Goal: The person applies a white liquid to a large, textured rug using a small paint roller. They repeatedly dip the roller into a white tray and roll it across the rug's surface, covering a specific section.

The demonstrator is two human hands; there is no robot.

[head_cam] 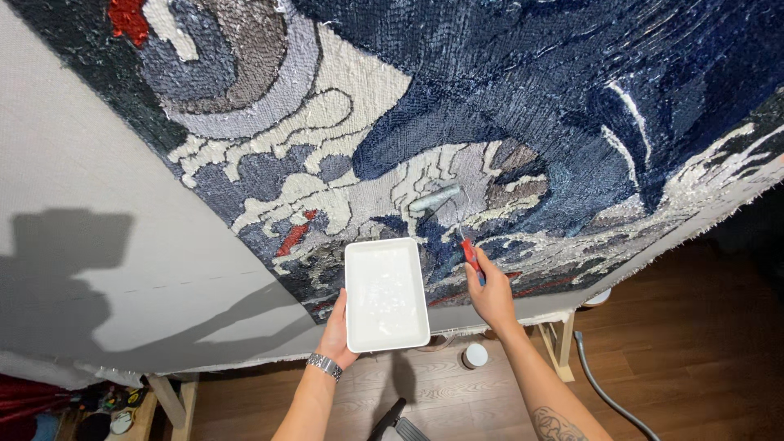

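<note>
While the big tufted rug (506,106) fills most of your view, stretched on its frame in dark blue, grey, white and red patches, you work at its lower middle. Pale backing cloth (106,196) runs bare along the rug's left side and carries your shadow, and the cloth's lower edge sits just beyond your hands. Below lies wooden floor (694,327), open to the right except for a grey hose (600,388), with a wooden frame leg (562,347) near your right forearm. Your left hand (336,331) grips the near corner of a white rectangular tray (385,292) coated with white liquid. Your right hand (492,292) has its fingers closed around the red handle of a small paint roller (435,199), whose sleeve touches the rug.
</note>
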